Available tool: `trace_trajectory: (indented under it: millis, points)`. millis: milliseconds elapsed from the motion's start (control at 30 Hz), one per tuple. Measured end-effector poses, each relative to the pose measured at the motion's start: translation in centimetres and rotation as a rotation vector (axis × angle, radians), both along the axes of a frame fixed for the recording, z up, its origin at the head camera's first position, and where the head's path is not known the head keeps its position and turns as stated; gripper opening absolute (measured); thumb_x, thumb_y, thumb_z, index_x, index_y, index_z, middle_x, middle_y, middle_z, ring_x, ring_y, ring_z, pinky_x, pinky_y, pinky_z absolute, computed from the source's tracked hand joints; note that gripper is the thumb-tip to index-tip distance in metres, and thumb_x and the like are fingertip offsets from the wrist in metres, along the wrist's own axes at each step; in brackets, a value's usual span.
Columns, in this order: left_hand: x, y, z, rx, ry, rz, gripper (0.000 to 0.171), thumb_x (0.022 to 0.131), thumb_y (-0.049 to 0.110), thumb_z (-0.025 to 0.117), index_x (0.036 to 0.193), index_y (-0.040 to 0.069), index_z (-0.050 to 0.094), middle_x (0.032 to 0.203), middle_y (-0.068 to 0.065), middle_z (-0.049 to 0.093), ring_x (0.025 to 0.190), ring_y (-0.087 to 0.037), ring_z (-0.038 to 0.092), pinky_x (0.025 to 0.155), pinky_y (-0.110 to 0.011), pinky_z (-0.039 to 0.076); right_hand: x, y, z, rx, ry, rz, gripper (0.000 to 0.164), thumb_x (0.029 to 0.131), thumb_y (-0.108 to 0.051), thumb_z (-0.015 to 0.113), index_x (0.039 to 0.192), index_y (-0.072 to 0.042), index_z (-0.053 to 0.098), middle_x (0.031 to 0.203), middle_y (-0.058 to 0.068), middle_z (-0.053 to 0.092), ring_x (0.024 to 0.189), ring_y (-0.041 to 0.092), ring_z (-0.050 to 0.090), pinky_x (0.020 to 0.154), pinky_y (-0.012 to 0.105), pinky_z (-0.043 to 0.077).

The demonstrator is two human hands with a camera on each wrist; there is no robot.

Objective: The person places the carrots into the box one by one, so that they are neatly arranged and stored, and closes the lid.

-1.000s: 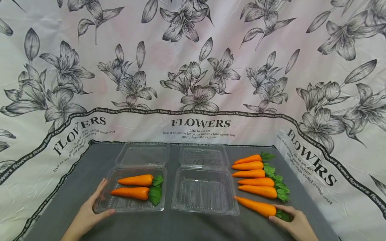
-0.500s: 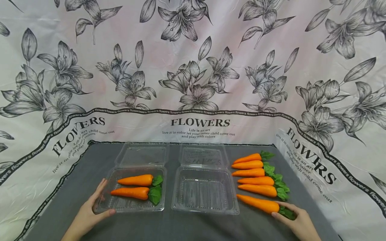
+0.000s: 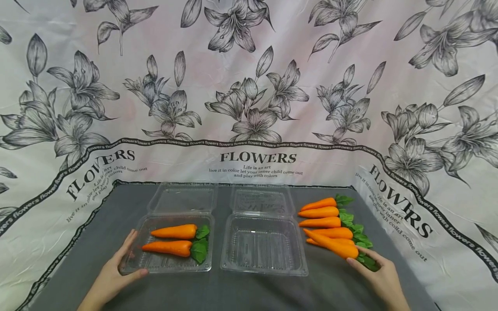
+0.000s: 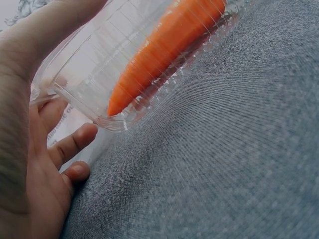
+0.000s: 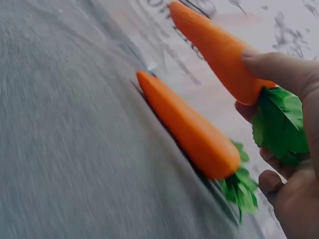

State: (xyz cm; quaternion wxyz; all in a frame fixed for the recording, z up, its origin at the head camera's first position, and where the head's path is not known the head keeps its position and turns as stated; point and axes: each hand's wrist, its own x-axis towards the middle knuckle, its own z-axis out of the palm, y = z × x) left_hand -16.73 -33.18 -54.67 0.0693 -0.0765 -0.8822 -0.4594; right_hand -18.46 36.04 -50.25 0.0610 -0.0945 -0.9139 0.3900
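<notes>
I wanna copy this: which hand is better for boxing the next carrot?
Probably the right hand: it holds a lifted carrot. The left hand is farther from it, at a clear box.

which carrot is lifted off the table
The carrot that the right hand pinches near its leaves; the others lie in the left box or on the table.

From the head, the grey table (image 3: 175,293) was viewed forward and down, the flowered cloth (image 3: 256,95) beyond included. Close and aslant, the left clear box (image 4: 92,74) was faced from the left wrist, the raised carrot (image 5: 222,55) from the right; both were shared with the head view.
</notes>
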Motion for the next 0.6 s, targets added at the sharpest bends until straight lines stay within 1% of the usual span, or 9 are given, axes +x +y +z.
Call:
trace_trajectory:
  millis: [33,100,267,300,333,433,533,567,600]
  points:
    - [0.0,0.0,0.0,0.006,-0.001,0.002,0.102,0.095,0.016,0.082,0.172,0.026,0.017,0.177,0.016,0.004,0.107,0.000,0.045,0.088,-0.004,0.034,-0.2,-0.3,0.1,-0.008,0.002,-0.006,0.068,0.094,-0.048,0.081,0.144,-0.005,0.066,0.147,0.026,0.061,0.108,0.001,0.061,0.091,0.039,0.055]
    - [-0.1,0.1,-0.1,0.011,-0.004,0.004,0.102,0.095,0.015,0.082,0.173,0.025,0.017,0.176,0.018,0.004,0.107,0.000,0.044,0.088,-0.004,0.033,-0.7,-1.0,0.4,-0.042,-0.008,-0.015,0.068,0.093,-0.048,0.082,0.145,-0.007,0.067,0.149,0.024,0.060,0.105,-0.004,0.056,0.086,0.031,0.054]
    - [-0.2,0.1,-0.1,0.055,-0.011,-0.001,0.104,0.094,0.012,0.082,0.173,0.022,0.015,0.175,0.020,0.004,0.111,0.005,0.041,0.091,-0.001,0.030,-2.1,-3.3,0.9,-0.129,-0.025,0.007,0.070,0.093,-0.048,0.082,0.147,-0.007,0.065,0.157,0.020,0.054,0.122,0.016,0.055,0.087,0.031,0.050]
    - [-0.2,0.1,-0.1,0.066,-0.013,-0.004,0.104,0.094,0.011,0.081,0.173,0.022,0.014,0.175,0.020,0.004,0.112,0.006,0.041,0.091,0.000,0.030,-2.4,-3.9,1.1,-0.145,-0.020,0.016,0.070,0.093,-0.047,0.082,0.147,-0.006,0.064,0.157,0.020,0.054,0.119,0.014,0.055,0.085,0.030,0.050]
    - [-0.2,0.1,-0.1,0.076,-0.014,-0.009,0.104,0.094,0.011,0.081,0.173,0.021,0.014,0.175,0.018,0.004,0.113,0.007,0.040,0.092,0.000,0.030,-2.7,-4.5,1.2,-0.165,-0.010,0.027,0.069,0.093,-0.045,0.083,0.147,-0.005,0.064,0.156,0.021,0.055,0.109,0.011,0.057,0.083,0.030,0.051]
    - [-0.2,0.1,-0.1,0.089,-0.018,-0.014,0.104,0.095,0.010,0.080,0.173,0.021,0.013,0.176,0.014,0.003,0.116,0.010,0.040,0.093,0.001,0.029,-3.5,-6.5,1.8,-0.211,0.042,0.069,0.065,0.094,-0.040,0.083,0.145,-0.005,0.065,0.151,0.019,0.058,0.095,0.000,0.053,0.076,0.026,0.052]
    - [-0.2,0.1,-0.1,0.081,-0.017,-0.013,0.104,0.095,0.011,0.080,0.173,0.021,0.012,0.177,0.011,0.002,0.115,0.008,0.041,0.093,0.000,0.030,-4.2,-8.8,2.4,-0.269,0.095,0.123,0.060,0.094,-0.033,0.085,0.144,-0.005,0.066,0.140,0.021,0.065,0.085,0.003,0.056,0.071,0.027,0.053]
    - [-0.2,0.0,-0.1,0.077,-0.017,-0.013,0.104,0.095,0.011,0.080,0.173,0.021,0.012,0.177,0.011,0.003,0.114,0.007,0.041,0.092,0.000,0.030,-4.4,-9.6,2.5,-0.274,0.113,0.137,0.059,0.093,-0.032,0.085,0.143,-0.005,0.067,0.139,0.019,0.066,0.091,0.003,0.058,0.072,0.027,0.054]
    - [-0.2,0.0,-0.1,0.068,-0.017,-0.011,0.104,0.095,0.011,0.080,0.173,0.021,0.012,0.177,0.011,0.003,0.114,0.007,0.041,0.091,-0.001,0.031,-4.6,-10.4,2.6,-0.292,0.130,0.155,0.058,0.093,-0.030,0.086,0.142,-0.005,0.068,0.136,0.018,0.068,0.088,0.007,0.060,0.070,0.028,0.054]
